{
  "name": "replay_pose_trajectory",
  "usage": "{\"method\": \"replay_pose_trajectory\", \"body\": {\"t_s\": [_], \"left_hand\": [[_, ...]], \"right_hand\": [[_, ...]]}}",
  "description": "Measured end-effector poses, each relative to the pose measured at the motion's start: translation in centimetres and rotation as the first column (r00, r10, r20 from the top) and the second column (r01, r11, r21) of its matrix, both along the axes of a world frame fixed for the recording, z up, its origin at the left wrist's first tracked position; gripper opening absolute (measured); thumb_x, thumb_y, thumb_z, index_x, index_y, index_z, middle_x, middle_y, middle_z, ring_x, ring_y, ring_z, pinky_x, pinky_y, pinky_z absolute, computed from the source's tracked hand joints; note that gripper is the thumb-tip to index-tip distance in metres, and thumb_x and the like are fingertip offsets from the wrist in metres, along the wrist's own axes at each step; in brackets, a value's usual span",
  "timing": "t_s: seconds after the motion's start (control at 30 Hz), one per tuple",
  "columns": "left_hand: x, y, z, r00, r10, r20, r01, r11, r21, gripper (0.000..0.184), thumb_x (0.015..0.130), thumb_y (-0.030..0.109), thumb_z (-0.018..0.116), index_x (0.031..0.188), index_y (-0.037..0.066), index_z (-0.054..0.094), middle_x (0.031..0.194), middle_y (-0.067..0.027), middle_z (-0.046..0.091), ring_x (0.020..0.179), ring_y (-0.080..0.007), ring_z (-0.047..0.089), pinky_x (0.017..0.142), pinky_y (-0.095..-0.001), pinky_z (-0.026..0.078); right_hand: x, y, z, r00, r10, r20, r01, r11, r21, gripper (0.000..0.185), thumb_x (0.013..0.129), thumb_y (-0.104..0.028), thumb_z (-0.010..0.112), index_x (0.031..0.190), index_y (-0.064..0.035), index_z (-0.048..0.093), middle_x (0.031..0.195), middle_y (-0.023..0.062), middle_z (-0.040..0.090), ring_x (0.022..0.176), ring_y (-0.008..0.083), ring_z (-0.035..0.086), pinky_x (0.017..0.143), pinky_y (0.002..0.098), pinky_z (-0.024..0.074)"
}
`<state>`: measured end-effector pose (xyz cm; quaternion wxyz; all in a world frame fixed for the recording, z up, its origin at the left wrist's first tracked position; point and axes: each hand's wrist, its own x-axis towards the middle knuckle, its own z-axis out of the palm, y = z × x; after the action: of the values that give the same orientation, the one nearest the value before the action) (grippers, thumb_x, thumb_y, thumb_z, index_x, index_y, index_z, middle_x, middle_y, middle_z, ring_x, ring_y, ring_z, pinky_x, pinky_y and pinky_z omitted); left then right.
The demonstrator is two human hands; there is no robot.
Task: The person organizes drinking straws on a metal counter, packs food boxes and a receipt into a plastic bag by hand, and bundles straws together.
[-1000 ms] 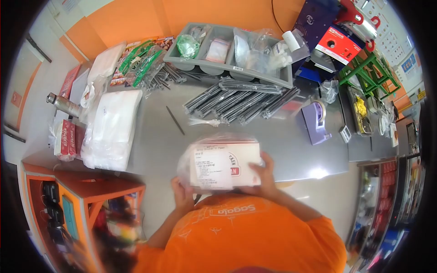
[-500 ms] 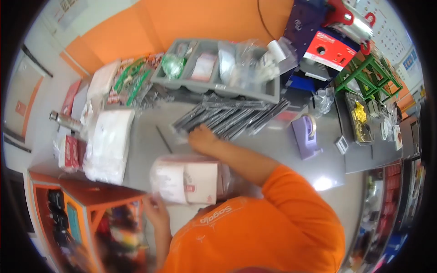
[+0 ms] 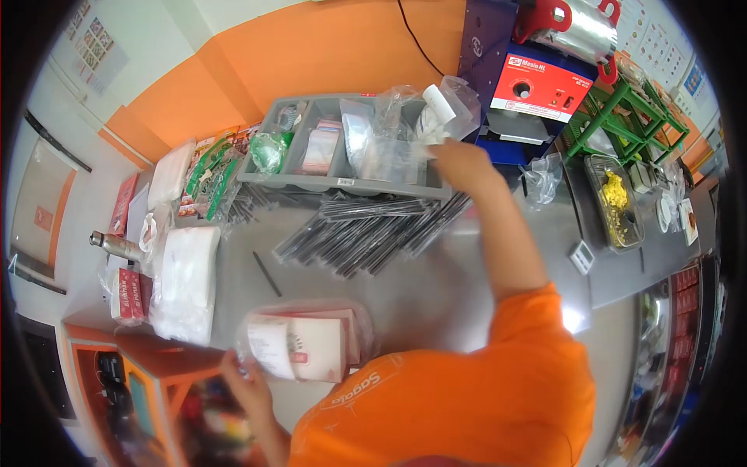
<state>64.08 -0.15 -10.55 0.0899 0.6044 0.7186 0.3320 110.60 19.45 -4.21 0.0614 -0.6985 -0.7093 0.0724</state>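
"Mesin" stands across the red-and-white front panel (image 3: 538,81) of a blue machine (image 3: 480,58), while "Sagala" marks an orange shirt (image 3: 467,393). Print on the paper slip (image 3: 269,350) and bagged carton (image 3: 323,342) is too small to read.

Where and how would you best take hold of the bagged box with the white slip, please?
Probably by its left and right ends, coming from both sides. The box lies flat and looks longer across than front to back, while the loose plastic bag around it would likely slip. The left hand is near its left front corner.
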Motion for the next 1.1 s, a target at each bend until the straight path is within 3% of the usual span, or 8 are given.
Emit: {"method": "replay_pose_trajectory", "body": {"t_s": [0.47, 0.63, 0.73, 0.83, 0.9, 0.97, 1.0, 1.1], "left_hand": [[0.7, 1.9, 1.5, 0.952, 0.024, -0.306, 0.0, 0.997, 0.078, 0.033, 0.079, 0.002, 0.051, 0.112, 0.0, 0.047, 0.103, -0.0183, 0.052, 0.096, -0.0335, 0.051, 0.08, -0.0354, 0.042], [0.0, 2.3, 0.2, 0.998, 0.056, 0.009, -0.057, 0.995, 0.088, 0.033, 0.081, -0.003, 0.041, 0.113, 0.001, 0.043, 0.098, -0.0178, 0.053, 0.089, -0.0313, 0.055, 0.078, -0.0349, 0.043], [-0.2, 2.5, 0.1, 0.996, 0.05, 0.078, -0.056, 0.995, 0.077, 0.034, 0.08, 0.003, 0.041, 0.114, 0.004, 0.043, 0.089, -0.0192, 0.054, 0.077, -0.0304, 0.056, 0.069, -0.038, 0.044], [0.4, 2.5, 0.7, 0.945, 0.132, 0.3, -0.079, 0.98, -0.182, 0.038, 0.084, 0.022, 0.051, 0.114, 0.001, 0.042, 0.1, -0.022, 0.053, 0.091, -0.0328, 0.053, 0.078, -0.0399, 0.042], [0.7, 1.8, 0.0, 0.996, -0.039, 0.082, 0.039, 0.999, 0.0, 0.051, 0.08, 0.026, 0.058, 0.12, 0.002, 0.038, 0.104, -0.0207, 0.053, 0.098, -0.0359, 0.051, 0.086, -0.0409, 0.04], [1.0, 1.6, -1.5, 0.992, -0.112, 0.061, 0.106, 0.99, 0.097, 0.045, 0.078, 0.023, 0.061, 0.114, 0.002, 0.043, 0.104, -0.021, 0.053, 0.099, -0.0365, 0.051, 0.086, -0.0405, 0.04], [1.4, 1.2, -1.3, 0.993, -0.066, 0.093, 0.059, 0.995, 0.078, 0.037, 0.079, 0.02, 0.059, 0.109, 0.004, 0.045, 0.098, -0.0203, 0.055, 0.094, -0.0352, 0.054, 0.081, -0.0397, 0.043], [1.1, 0.6, -0.7, 0.957, -0.029, 0.289, 0.014, 0.998, 0.053, 0.031, 0.08, 0.017, 0.057, 0.107, 0.007, 0.046, 0.093, -0.0193, 0.057, 0.088, -0.0342, 0.056, 0.074, -0.0397, 0.044]], "right_hand": [[-1.6, 3.0, -6.3, 0.925, 0.131, 0.357, -0.122, 0.991, -0.047, 0.016, 0.077, -0.014, 0.052, 0.084, -0.0054, 0.063, 0.089, 0.0131, 0.061, 0.083, 0.0312, 0.061, 0.068, 0.0407, 0.0491], [-3.8, 0.4, -4.4, 0.84, 0.032, 0.542, -0.175, 0.961, 0.215, 0.021, 0.08, -0.019, 0.051, 0.092, -0.0037, 0.059, 0.093, 0.0085, 0.058, 0.091, 0.0259, 0.057, 0.076, 0.0388, 0.0453], [-9.5, -4.5, -2.2, 0.94, 0.221, 0.26, -0.321, 0.83, 0.456, 0.018, 0.079, -0.023, 0.052, 0.083, -0.0056, 0.057, 0.082, 0.0112, 0.057, 0.08, 0.0316, 0.055, 0.071, 0.0422, 0.0425], [-13.9, -10.1, -8.6, 0.809, 0.547, -0.216, -0.588, 0.749, -0.306, 0.03, 0.079, -0.035, 0.051, 0.092, -0.0088, 0.056, 0.094, 0.0146, 0.059, 0.09, 0.0311, 0.057, 0.077, 0.0439, 0.0432], [-16.4, -13.4, -12.2, 0.593, 0.151, -0.791, -0.664, 0.647, -0.375, 0.048, 0.078, -0.022, 0.059, 0.117, -0.0025, 0.039, 0.094, 0.0137, 0.058, 0.09, 0.0221, 0.056, 0.076, 0.0355, 0.0453], [-17.2, -14.2, -19.2, 0.422, 0.287, -0.86, -0.542, 0.84, 0.014, 0.046, 0.08, -0.013, 0.058, 0.117, -0.0002, 0.032, 0.102, 0.016, 0.052, 0.085, 0.0205, 0.057, 0.063, 0.0306, 0.0488], [-18.4, -15.9, -14.5, 0.463, -0.136, -0.876, -0.412, 0.842, -0.349, 0.042, 0.081, -0.014, 0.058, 0.113, -0.0025, 0.033, 0.102, 0.0153, 0.052, 0.086, 0.0212, 0.057, 0.066, 0.0291, 0.0492], [-17.8, -15.1, -18.7, 0.253, -0.251, -0.934, -0.473, 0.81, -0.346, 0.037, 0.082, -0.017, 0.059, 0.108, -0.0036, 0.037, 0.095, 0.0118, 0.052, 0.08, 0.0186, 0.055, 0.063, 0.0291, 0.0486]]}}
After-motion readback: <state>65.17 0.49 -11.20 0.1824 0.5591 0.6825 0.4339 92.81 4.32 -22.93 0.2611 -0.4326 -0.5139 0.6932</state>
